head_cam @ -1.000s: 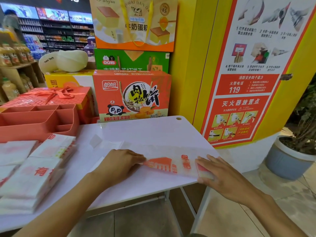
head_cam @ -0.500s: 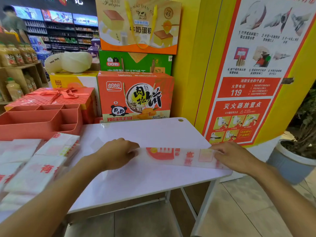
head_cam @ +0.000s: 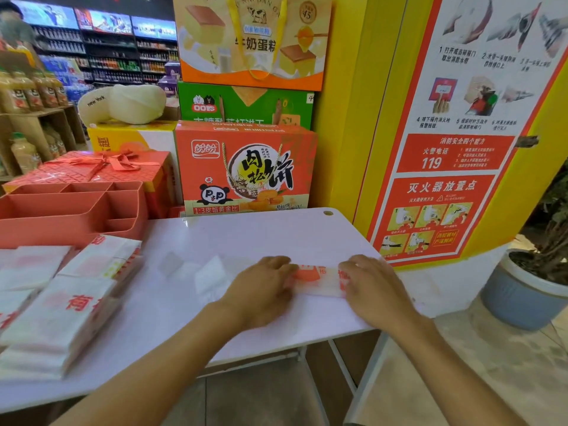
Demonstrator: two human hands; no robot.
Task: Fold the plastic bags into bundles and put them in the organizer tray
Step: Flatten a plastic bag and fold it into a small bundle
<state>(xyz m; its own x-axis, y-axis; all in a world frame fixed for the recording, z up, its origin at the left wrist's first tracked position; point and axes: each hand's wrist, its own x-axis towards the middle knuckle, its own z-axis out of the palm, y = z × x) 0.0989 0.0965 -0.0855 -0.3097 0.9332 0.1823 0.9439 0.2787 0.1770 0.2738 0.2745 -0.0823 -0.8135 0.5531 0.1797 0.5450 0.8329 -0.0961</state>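
Note:
A white plastic bag (head_cam: 318, 280) with red print lies folded into a narrow strip on the white table (head_cam: 252, 233). Its pale handle end (head_cam: 210, 273) trails off to the left. My left hand (head_cam: 262, 289) grips the strip from the left with curled fingers. From the right, my right hand (head_cam: 373, 287) holds the other end, and only a short stretch of bag shows between the two hands. The coral organizer tray (head_cam: 64, 224) stands at the table's back left, and no bags show in its compartments.
Stacks of flat printed bags (head_cam: 58, 312) cover the table's left side in front of the tray. Snack boxes (head_cam: 246, 170) stand behind the table and a yellow pillar with a poster (head_cam: 442, 155) to the right. A potted plant (head_cam: 528, 290) sits on the floor.
My right hand has moved left with its end of the bag, so the strip between my hands is much shorter. My left hand has shifted right along it.

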